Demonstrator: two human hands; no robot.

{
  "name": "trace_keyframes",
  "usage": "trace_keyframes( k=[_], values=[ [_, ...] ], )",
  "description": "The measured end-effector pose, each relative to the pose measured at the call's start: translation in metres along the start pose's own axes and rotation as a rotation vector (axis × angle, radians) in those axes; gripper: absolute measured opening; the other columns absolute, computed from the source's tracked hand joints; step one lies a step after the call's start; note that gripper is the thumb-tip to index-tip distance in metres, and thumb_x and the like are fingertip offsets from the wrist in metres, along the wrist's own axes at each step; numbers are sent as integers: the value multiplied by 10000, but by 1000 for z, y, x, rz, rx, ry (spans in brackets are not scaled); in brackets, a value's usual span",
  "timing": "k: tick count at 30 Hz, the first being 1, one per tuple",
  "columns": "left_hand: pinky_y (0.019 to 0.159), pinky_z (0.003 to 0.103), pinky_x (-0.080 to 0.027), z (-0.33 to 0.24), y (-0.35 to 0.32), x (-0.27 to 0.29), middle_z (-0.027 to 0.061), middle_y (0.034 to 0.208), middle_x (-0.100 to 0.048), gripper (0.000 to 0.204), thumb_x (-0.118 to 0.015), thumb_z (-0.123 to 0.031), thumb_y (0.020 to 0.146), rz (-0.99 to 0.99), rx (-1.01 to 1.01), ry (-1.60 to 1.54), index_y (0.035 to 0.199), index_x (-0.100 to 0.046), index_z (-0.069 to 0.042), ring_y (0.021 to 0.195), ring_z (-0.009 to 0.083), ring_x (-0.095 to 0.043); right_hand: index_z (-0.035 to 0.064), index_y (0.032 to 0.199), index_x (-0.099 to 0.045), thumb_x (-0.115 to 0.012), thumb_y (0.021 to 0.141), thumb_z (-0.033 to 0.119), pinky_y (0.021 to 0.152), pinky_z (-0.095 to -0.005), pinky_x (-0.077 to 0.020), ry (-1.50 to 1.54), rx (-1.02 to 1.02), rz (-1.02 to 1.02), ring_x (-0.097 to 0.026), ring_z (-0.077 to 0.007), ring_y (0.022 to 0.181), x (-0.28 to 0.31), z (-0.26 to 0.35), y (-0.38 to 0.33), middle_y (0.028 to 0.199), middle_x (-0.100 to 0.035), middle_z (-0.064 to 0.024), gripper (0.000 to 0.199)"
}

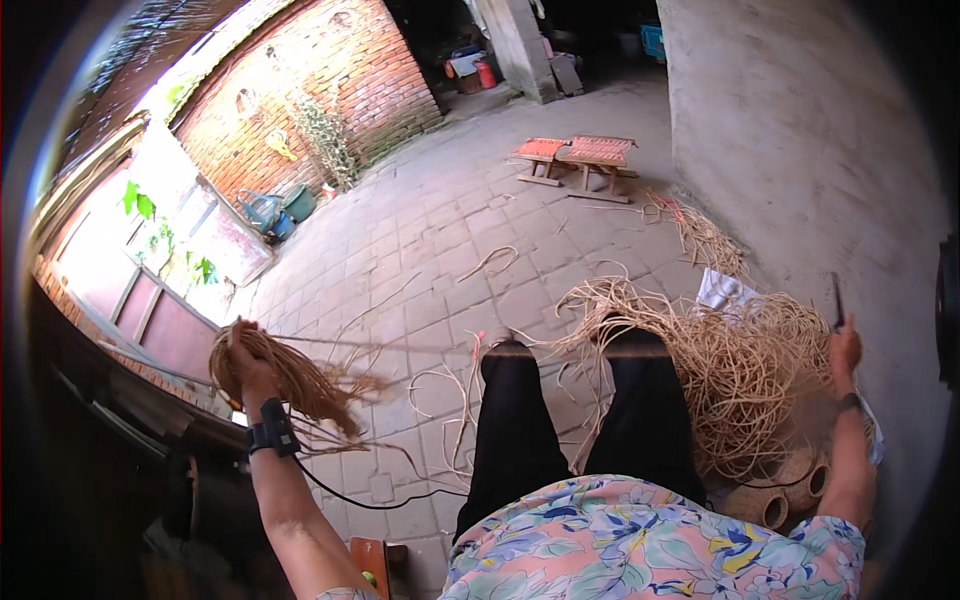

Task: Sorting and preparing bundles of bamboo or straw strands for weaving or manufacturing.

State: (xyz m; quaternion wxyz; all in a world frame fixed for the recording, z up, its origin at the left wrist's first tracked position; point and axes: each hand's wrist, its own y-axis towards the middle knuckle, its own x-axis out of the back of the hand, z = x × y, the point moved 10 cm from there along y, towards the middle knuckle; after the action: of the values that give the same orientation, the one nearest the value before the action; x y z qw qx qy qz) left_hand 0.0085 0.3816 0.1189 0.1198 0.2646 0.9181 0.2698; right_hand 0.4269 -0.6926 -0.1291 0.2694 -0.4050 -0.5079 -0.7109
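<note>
Out to the left, my left hand (246, 365) is closed around a thick bundle of tan straw cord (310, 385), whose loose ends fan out toward my knees. A black band with a small box (272, 430) is strapped on that wrist. Far to the right, my right hand (846, 352) grips a slim dark tool (838, 300) pointing away from me; its exact kind is too small to tell. Beside that hand a big tangled heap of the same cord (740, 380) covers the floor and spills over my right foot. A thin blurred strand stretches from the bundle toward the heap.
Woven round pots (765, 508) lie below the heap. White cloth or paper (725, 290) sits on it, against the grey wall (800, 150). Two folding stools (600, 150) stand ahead. Stray strands cross the paved floor (400, 240). A black cable (390, 505) runs from my left wrist.
</note>
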Motion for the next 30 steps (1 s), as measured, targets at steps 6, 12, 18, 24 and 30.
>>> trace_keyframes(
  k=[6, 12, 18, 24, 30],
  values=[
    [767, 243, -419, 22, -65, -83, -6, 839, -574, 183, -599, -275, 868, 69, -76, 167, 904, -616, -97, 800, 104, -536, 109, 1288, -490, -547, 876, 171, 696, -470, -495, 26, -142, -2, -635, -356, 805, 22, -33, 49, 881, -662, -183, 421],
    [725, 251, -415, 46, -116, -151, -4, 822, -572, 177, -620, -280, 857, -71, 155, 31, 883, -591, -107, 787, 101, -527, 66, 1064, -600, -617, 829, 317, 702, -412, -482, 566, 322, 307, -639, -334, 841, 33, 147, -22, 917, -663, -155, 345],
    [628, 284, -469, 52, -146, -201, 2, 760, -566, 136, -668, -184, 821, -229, 451, -408, 876, -551, -143, 726, 120, -546, -42, 1140, -498, -574, 864, 324, 653, -257, -531, 1496, 536, 1700, -627, -139, 739, 172, 376, -235, 915, -634, -131, 465],
    [573, 263, -467, 2, -165, -246, 26, 785, -559, 155, -630, -181, 857, -161, 389, -417, 953, -519, -131, 682, 114, -542, 9, 1176, -468, -401, 960, 417, 862, -326, -471, 1514, 695, 2406, -596, -194, 974, 248, 440, -365, 1139, -573, -162, 466],
    [729, 289, -472, -34, -214, -284, 39, 806, -537, 154, -607, -120, 841, 239, 448, -602, 938, -493, -87, 731, 141, -543, 60, 1072, -477, -432, 949, 475, 743, -330, -499, 1853, -183, 2141, -602, -183, 820, 151, 491, -366, 950, -614, -129, 435]
  ],
)
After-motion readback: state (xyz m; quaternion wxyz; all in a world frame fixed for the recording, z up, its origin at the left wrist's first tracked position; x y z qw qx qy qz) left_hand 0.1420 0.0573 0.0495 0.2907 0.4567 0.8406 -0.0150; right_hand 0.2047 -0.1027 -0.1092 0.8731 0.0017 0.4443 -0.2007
